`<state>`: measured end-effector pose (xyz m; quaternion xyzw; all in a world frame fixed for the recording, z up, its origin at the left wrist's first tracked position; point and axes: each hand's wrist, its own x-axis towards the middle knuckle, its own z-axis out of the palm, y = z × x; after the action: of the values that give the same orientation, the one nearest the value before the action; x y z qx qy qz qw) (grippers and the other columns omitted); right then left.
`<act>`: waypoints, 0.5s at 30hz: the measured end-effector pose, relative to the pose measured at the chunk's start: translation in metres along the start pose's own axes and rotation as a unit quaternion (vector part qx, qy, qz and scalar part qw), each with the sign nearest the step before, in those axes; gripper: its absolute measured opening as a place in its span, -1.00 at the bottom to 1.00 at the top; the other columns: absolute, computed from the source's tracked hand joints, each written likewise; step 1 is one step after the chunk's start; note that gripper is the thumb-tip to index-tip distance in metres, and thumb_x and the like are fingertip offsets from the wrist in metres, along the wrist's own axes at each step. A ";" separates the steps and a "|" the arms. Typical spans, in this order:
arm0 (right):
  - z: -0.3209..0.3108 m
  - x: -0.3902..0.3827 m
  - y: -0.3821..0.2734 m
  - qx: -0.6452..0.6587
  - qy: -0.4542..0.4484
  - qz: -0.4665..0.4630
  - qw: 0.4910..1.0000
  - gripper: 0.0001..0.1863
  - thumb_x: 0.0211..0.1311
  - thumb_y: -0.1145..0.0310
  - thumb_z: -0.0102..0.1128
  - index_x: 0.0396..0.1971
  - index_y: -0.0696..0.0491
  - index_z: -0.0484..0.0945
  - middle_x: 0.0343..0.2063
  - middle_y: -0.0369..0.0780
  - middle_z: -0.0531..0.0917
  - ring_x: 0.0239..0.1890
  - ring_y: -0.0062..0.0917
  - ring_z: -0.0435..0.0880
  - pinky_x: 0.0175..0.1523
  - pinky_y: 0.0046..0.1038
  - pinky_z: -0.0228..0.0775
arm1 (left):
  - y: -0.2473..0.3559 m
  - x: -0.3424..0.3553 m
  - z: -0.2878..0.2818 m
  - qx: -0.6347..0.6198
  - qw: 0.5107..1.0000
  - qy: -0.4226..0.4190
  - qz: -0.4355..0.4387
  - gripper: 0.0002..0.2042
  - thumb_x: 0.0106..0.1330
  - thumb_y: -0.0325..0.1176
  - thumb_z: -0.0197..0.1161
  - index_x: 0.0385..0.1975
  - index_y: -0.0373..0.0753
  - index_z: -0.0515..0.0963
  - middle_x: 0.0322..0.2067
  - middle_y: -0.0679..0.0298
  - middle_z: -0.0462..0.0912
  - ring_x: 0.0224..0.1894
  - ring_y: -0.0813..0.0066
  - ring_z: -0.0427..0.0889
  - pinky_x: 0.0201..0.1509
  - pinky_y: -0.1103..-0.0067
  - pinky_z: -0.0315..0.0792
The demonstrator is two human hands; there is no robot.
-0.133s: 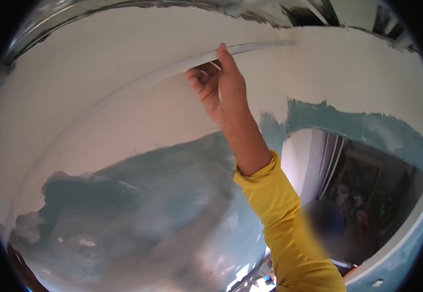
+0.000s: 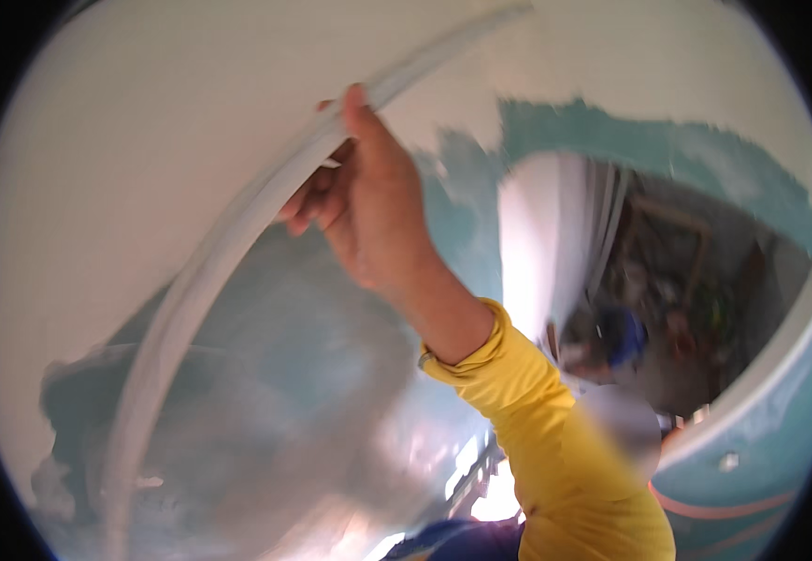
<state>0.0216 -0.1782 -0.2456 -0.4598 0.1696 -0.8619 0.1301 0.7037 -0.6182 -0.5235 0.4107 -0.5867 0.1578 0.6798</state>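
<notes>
My right hand [image 2: 368, 192] is raised to the upper middle, its arm in a yellow sleeve [image 2: 509, 374]. It grips a long, pale straightedge [image 2: 186, 290] near its upper part, thumb on the near side. Some of the fingers curl below the bar, partly hidden. The straightedge slants from the upper right down to the lower left, its bend exaggerated by the lens. Behind it is a wall with a cream-white plaster coat [image 2: 125, 159] above and a teal, smeared surface [image 2: 303, 346] below. My left hand is out of view.
To the right, an opening [image 2: 602, 196] in the wall shows a cluttered room with a blue object [image 2: 623, 337] and a wooden frame. A pinkish band [image 2: 724, 510] crosses the lower right. Bright light shows at the bottom.
The straightedge has swung to a steeper slant, its lower end now standing out over the teal area. My hand has shifted left in view, still gripping it. The view has shifted too.
</notes>
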 end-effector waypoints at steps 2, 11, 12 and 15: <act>-0.037 -0.063 0.013 -0.020 0.064 0.022 0.997 -0.46 0.57 -0.10 0.09 0.06 0.13 0.33 -0.36 -0.16 0.60 -0.62 -0.43 0.63 -0.57 -0.46 0.46 | -0.048 -0.080 -0.025 0.031 0.990 -0.138 -0.002 -0.73 0.33 -0.12 0.33 -0.25 -0.21 0.71 -0.49 0.11 0.67 -0.41 0.17 0.65 -0.28 0.27 0.58; -0.192 -0.318 0.069 -0.185 0.413 0.234 0.861 -0.55 0.58 0.00 0.09 0.09 0.09 0.34 -0.60 -0.35 0.48 -0.77 -0.69 0.41 -0.68 -0.59 0.23 | 0.151 -0.307 -0.076 0.138 0.657 -0.741 -0.001 -0.74 0.21 -0.21 0.33 -0.24 -0.25 0.59 -0.42 0.10 0.59 -0.32 0.13 0.61 -0.18 0.23 0.55; -0.206 -0.334 0.068 -0.214 0.462 0.266 0.819 -0.57 0.56 0.01 0.11 0.06 0.08 0.36 -0.60 -0.35 0.48 -0.76 -0.69 0.42 -0.67 -0.59 0.23 | 0.155 -0.310 -0.080 0.138 0.624 -0.769 0.009 -0.74 0.19 -0.22 0.33 -0.24 -0.25 0.57 -0.41 0.10 0.58 -0.31 0.12 0.61 -0.17 0.22 0.55; -0.275 -0.378 0.075 -0.290 0.567 0.257 0.727 -0.54 0.49 -0.03 0.17 0.00 0.10 0.46 -0.61 -0.35 0.46 -0.73 -0.68 0.39 -0.64 -0.55 0.20 | 0.163 -0.305 -0.068 0.136 0.547 -0.824 0.050 -0.73 0.15 -0.25 0.33 -0.23 -0.26 0.53 -0.39 0.10 0.55 -0.28 0.11 0.60 -0.13 0.21 0.54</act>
<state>0.0019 -0.0552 -0.7030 0.1607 0.5651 -0.8046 0.0864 0.5559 -0.3860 -0.7434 0.4178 -0.8806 -0.1386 -0.1755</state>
